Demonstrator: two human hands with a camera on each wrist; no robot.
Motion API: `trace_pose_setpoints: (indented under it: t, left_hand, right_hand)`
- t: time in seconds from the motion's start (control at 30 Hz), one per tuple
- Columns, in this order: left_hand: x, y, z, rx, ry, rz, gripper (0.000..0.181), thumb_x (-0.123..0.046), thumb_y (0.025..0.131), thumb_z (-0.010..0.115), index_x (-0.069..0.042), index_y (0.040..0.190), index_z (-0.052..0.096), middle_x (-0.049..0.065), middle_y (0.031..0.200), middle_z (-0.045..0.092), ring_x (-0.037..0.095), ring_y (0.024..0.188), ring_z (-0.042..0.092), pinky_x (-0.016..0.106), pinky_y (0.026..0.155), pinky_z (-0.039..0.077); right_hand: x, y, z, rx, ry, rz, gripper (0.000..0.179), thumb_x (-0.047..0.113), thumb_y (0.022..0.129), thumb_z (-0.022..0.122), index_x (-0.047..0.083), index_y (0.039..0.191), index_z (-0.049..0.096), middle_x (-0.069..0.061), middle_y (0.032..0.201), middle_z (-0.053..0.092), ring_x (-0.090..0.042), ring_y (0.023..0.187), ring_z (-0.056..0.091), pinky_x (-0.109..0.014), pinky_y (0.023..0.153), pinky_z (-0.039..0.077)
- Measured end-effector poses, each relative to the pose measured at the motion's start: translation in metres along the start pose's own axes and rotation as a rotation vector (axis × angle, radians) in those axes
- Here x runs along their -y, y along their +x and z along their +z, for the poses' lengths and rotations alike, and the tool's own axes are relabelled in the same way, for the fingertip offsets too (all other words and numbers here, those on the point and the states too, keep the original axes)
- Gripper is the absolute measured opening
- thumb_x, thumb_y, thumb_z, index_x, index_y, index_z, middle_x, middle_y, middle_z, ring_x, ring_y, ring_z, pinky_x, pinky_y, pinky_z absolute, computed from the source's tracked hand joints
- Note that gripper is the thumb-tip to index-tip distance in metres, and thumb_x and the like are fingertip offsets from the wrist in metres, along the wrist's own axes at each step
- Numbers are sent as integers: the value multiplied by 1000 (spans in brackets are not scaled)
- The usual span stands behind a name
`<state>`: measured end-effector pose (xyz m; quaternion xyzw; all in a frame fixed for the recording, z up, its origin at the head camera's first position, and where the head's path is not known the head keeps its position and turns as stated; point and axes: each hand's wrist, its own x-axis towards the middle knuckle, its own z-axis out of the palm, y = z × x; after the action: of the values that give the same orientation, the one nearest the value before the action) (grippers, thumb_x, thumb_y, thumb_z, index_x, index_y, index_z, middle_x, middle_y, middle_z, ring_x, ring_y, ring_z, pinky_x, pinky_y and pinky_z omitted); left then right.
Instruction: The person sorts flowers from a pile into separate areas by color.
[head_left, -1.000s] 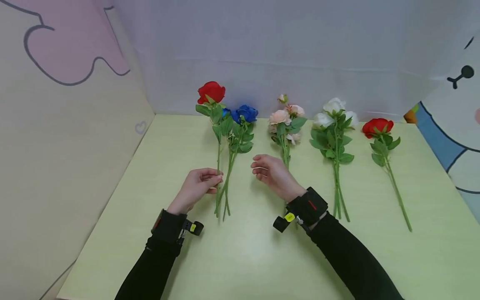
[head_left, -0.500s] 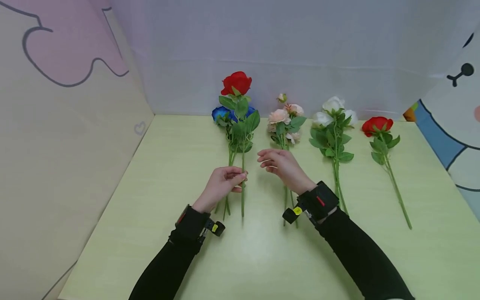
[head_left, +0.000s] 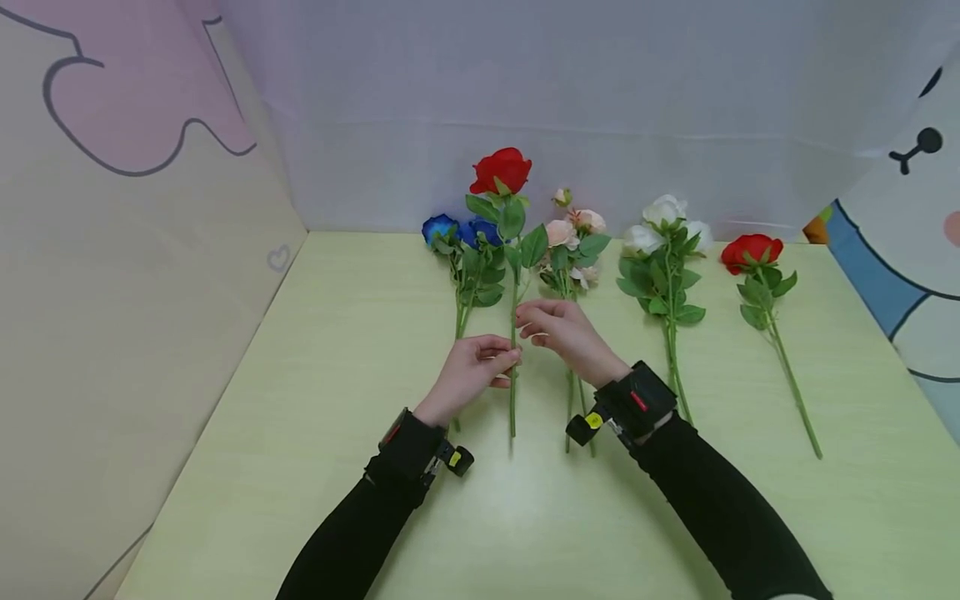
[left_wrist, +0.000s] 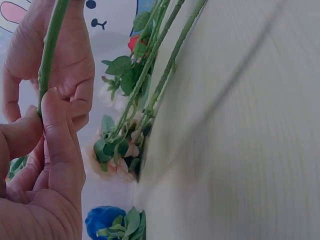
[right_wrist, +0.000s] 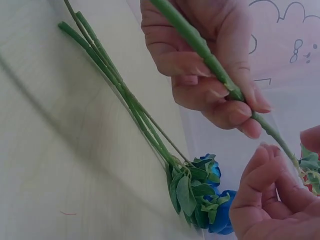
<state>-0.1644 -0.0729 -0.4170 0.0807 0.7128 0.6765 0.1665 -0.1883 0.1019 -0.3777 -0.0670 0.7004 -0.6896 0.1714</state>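
Note:
My left hand (head_left: 474, 371) pinches the green stem of a red rose (head_left: 501, 171) between thumb and fingers. The rose is held up over the table, its bloom away from me. In the right wrist view the left fingers (right_wrist: 215, 100) press around the stem (right_wrist: 200, 45). My right hand (head_left: 566, 333) is beside the stem, just above the left hand, with bent fingers. A gap shows between its thumb and fingertips in the right wrist view, and the stem passes there without a visible grip. Blue roses (head_left: 440, 229) lie behind the left hand, partly covered.
Pale pink flowers (head_left: 587, 220) lie on the table (head_left: 337, 500) beyond the right hand, their stems partly covered by it. Farther right are white flowers (head_left: 666, 210) and another red rose (head_left: 752, 250). A pale curtain (head_left: 420, 75) hangs along the back edge.
My left hand has carried the red rose rightward, from left of the blue roses past them to the right hand. The right hand has shifted slightly right, its fingers now close to the stem.

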Motion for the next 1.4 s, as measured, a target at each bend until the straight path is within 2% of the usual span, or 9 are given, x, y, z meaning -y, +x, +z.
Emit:
trace_pose_setpoints:
  t: [0.13, 0.27, 0.43, 0.5, 0.63, 0.87, 1.0, 1.1, 1.4]
  left_hand:
    - [0, 2, 5, 11, 4, 21, 27, -11, 93, 60, 8, 112, 60, 26, 103, 63, 20, 77, 65, 26, 67, 56]
    - [0, 3, 9, 30, 7, 39, 27, -11, 94, 59, 9, 112, 60, 26, 102, 62, 31, 85, 65, 29, 70, 56]
    - [1, 4, 12, 45, -2, 29, 27, -11, 94, 59, 10, 111, 60, 31, 105, 60, 21, 78, 65, 30, 72, 56]
    - [1, 4, 12, 48, 1, 24, 27, -11, 93, 59, 10, 112, 60, 31, 105, 61, 18, 77, 64, 32, 73, 56]
    - [2, 5, 11, 55, 11, 10, 27, -9, 94, 58, 10, 113, 60, 30, 105, 62, 25, 82, 65, 38, 77, 55]
    - [0, 1, 9, 67, 77, 9, 33, -16, 95, 58, 8, 116, 60, 20, 101, 65, 28, 84, 66, 37, 77, 55]
    - [-1, -2, 5, 76, 161, 53, 36, -24, 96, 56, 5, 117, 60, 17, 103, 64, 34, 91, 65, 36, 78, 55]
    - [-2, -4, -1, 42, 275, 103, 35, -27, 98, 54, 2, 117, 61, 13, 103, 65, 32, 91, 65, 37, 78, 55]
    - [-3, -5, -23, -138, 587, 213, 26, -24, 97, 55, -6, 111, 66, 2, 101, 66, 17, 87, 63, 33, 77, 51]
  right_hand:
    - [-3, 2, 0, -35, -56, -15, 36, 24, 95, 57, -5, 116, 59, -9, 99, 58, -28, 94, 51, -43, 89, 42]
    - [-5, 5, -1, -87, -146, -48, 30, 25, 93, 60, -2, 106, 64, -8, 88, 58, -22, 80, 50, -34, 78, 43]
    - [-5, 5, -1, -132, -240, -58, 27, 25, 93, 60, 0, 101, 66, -9, 82, 60, -23, 77, 52, -28, 68, 41]
    - [-5, 4, -1, -139, -248, -54, 26, 24, 93, 61, 0, 101, 66, -8, 81, 61, -28, 82, 54, -28, 68, 41]
    - [-4, 4, -1, -139, -251, -50, 27, 24, 94, 60, -1, 101, 66, -6, 80, 62, -37, 88, 55, -29, 70, 43]
    - [-5, 3, -3, -135, -236, -46, 25, 22, 94, 60, -1, 99, 66, -13, 83, 61, -28, 80, 54, -29, 68, 42]
    - [-5, 1, -6, -113, -234, -41, 27, 23, 95, 58, -2, 101, 65, -25, 95, 59, -34, 87, 55, -37, 78, 47]
    - [-5, -1, -9, -102, -229, -35, 27, 24, 95, 58, -2, 103, 64, -29, 101, 57, -37, 92, 54, -42, 84, 47]
    - [-7, -9, -25, -90, -241, -40, 30, 25, 96, 57, -2, 105, 63, -20, 95, 57, -34, 87, 53, -27, 74, 47]
